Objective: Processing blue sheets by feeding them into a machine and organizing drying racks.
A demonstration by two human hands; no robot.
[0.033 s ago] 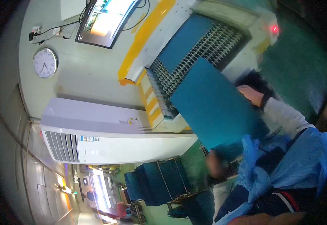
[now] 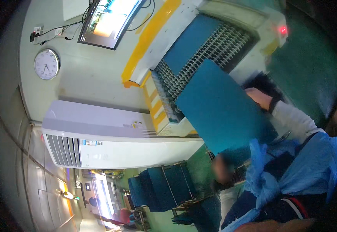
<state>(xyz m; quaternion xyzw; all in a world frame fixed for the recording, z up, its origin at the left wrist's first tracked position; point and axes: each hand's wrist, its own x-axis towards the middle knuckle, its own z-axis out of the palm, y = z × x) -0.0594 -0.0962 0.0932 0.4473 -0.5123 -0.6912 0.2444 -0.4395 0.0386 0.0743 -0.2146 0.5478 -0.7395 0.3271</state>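
A large flat blue-green panel (image 2: 222, 108) is held tilted in front of me, its far corner over a roller conveyor (image 2: 230, 42). My right hand (image 2: 258, 98), with a dark band at the wrist, is closed on the panel's right edge. By the near left corner of the panel is my left hand (image 2: 222, 169); it is smeared, so its fingers and grip cannot be made out. Another blue panel (image 2: 193, 40) lies flat on the rollers beyond.
A white air conditioner (image 2: 137, 152) stands left of the conveyor's striped end (image 2: 157, 104). Several dark blue panels (image 2: 160, 187) fill a rack lower down. A screen (image 2: 108, 23) and a round clock (image 2: 46, 64) hang on the wall. A red light (image 2: 283, 29) glows on the conveyor frame.
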